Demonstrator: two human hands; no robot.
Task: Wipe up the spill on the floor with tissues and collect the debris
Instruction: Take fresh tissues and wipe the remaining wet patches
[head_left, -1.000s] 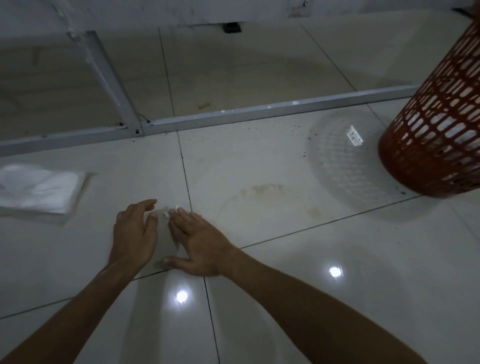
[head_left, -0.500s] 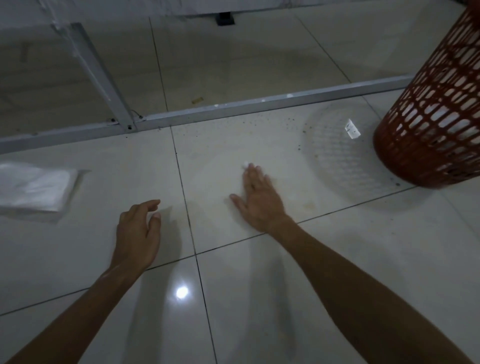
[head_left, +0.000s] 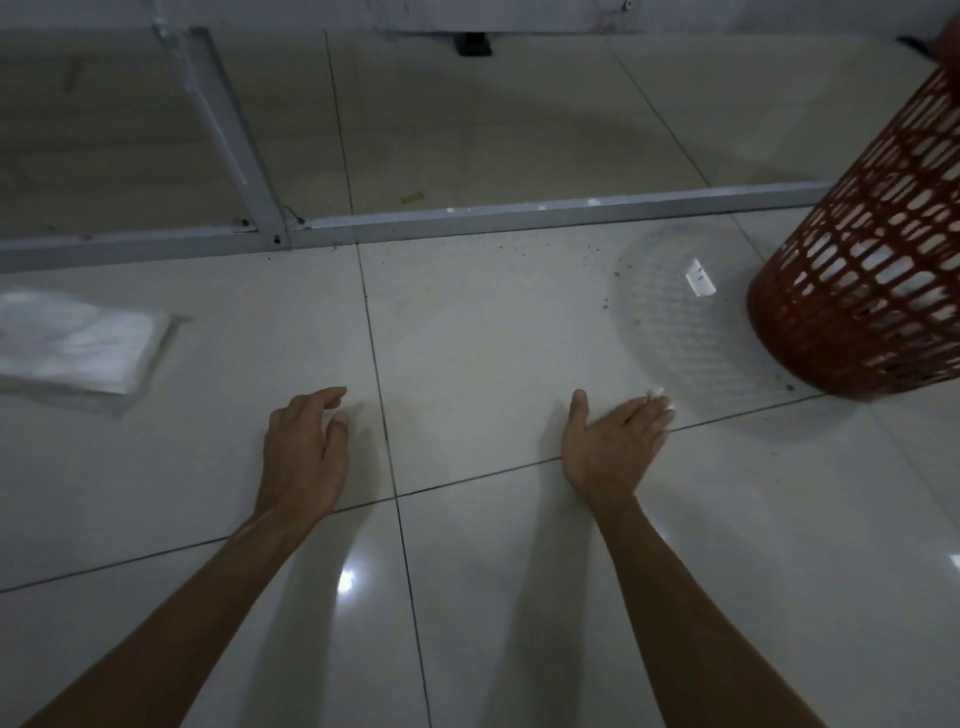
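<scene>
My right hand (head_left: 608, 447) lies flat on the pale floor tiles with its fingers together, pressing a small white tissue (head_left: 657, 391). Only a tip of the tissue shows past the fingertips. The hand is close to the base of the red mesh basket (head_left: 872, 270). My left hand (head_left: 304, 452) rests on the floor to the left with its fingers loosely curled and nothing in it. Dark debris specks (head_left: 587, 254) are scattered near the metal rail and in front of the basket. No clear stain shows on the tile between my hands.
A white tissue pack (head_left: 78, 343) lies on the floor at the far left. A grey metal rail (head_left: 519, 218) crosses the floor behind my hands, with an upright post (head_left: 228, 135). A small white scrap (head_left: 700, 278) lies by the basket, and a yellow scrap (head_left: 411, 197) lies beyond the rail.
My right hand slid the tissue from beside the left hand across the yellowish stain and rightward toward the basket. The stain no longer shows. My left hand stayed put.
</scene>
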